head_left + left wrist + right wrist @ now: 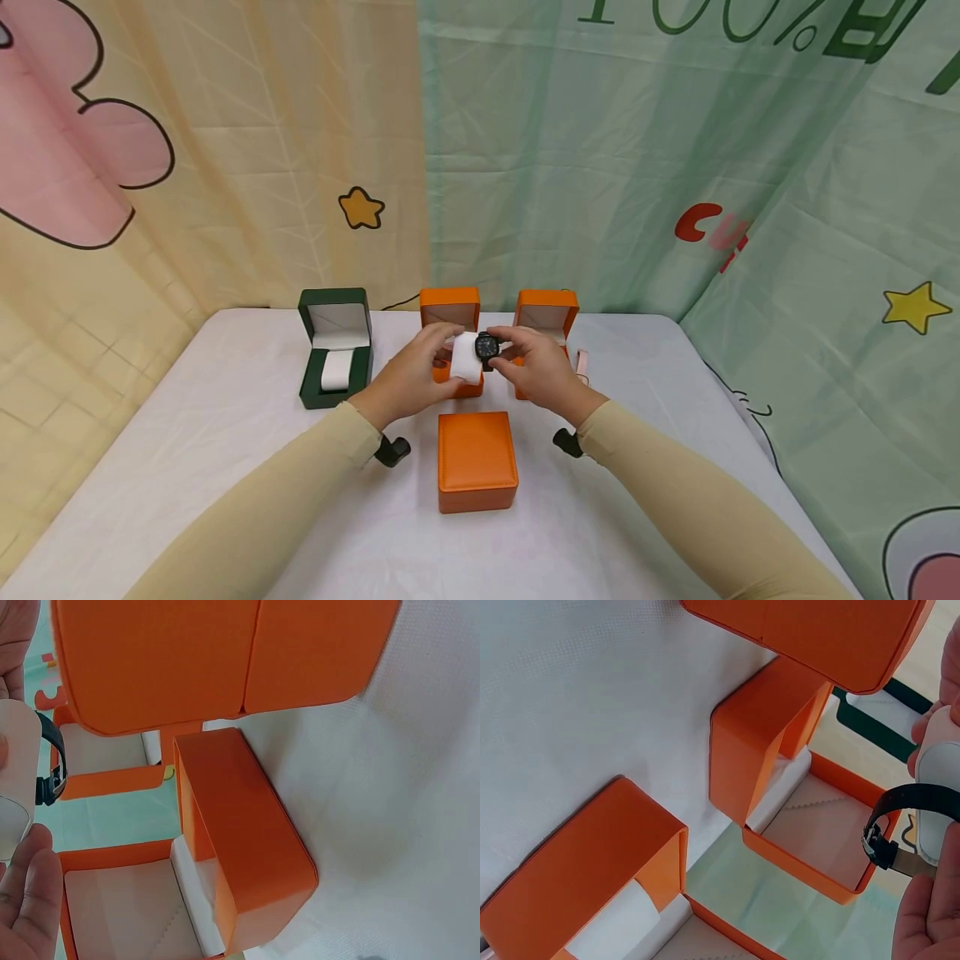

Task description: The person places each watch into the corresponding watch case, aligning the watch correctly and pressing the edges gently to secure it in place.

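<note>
Over the middle open orange box, both hands meet at chest height of the view. My left hand holds a white watch cushion between thumb and fingers. Close against the cushion's right side is a black wristwatch, its dark face toward the head camera. My right hand pinches this watch between thumb and fingers. In the right wrist view the black strap forms a closed loop with its buckle fastened, overlapping the cushion's end. The left wrist view shows the cushion gripped at its edges.
A closed orange box stands in front of the hands. At back left, an open green box holds a white cushion. Another open orange box stands at back right, a pink strap beside it. Curtains hang behind the table.
</note>
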A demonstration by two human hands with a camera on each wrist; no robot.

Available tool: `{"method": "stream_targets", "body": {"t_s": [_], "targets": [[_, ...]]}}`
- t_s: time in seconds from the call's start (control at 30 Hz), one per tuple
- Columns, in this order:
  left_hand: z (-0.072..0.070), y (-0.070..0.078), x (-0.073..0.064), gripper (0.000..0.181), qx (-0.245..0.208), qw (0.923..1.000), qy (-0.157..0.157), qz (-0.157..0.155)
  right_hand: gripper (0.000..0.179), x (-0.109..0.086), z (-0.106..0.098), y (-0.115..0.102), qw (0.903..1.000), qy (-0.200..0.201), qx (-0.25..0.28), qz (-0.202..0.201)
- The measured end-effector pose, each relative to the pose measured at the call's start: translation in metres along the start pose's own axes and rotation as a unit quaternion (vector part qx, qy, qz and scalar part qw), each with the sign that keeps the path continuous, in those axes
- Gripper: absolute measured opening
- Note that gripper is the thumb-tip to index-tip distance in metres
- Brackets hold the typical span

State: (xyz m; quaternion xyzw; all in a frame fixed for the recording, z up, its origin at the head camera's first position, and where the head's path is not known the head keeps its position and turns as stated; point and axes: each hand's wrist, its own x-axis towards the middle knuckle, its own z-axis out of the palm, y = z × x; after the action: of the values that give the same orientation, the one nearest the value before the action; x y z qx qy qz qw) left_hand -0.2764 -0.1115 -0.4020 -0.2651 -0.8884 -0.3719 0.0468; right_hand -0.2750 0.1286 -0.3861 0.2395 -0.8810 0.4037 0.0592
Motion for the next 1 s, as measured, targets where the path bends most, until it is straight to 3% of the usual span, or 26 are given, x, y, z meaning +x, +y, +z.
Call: {"method": "stream_targets", "body": {"t_s": [0.7, 1.0], "targets": [[0.0023, -0.0012, -0.0006, 0.071, -0.014, 0.9997, 0.020, 0.004, 0.048, -0.0002, 0.0018, -0.0019, 0.9999, -0.008, -0.013, 0.007], [0.0033, -0.0041, -0.0014, 0.072, -0.014, 0.9995, 0.028, 0.010, 0.053, 0.0017, 0.0005, -0.0025, 0.9990, -0.034, 0.024, 0.017]]}}
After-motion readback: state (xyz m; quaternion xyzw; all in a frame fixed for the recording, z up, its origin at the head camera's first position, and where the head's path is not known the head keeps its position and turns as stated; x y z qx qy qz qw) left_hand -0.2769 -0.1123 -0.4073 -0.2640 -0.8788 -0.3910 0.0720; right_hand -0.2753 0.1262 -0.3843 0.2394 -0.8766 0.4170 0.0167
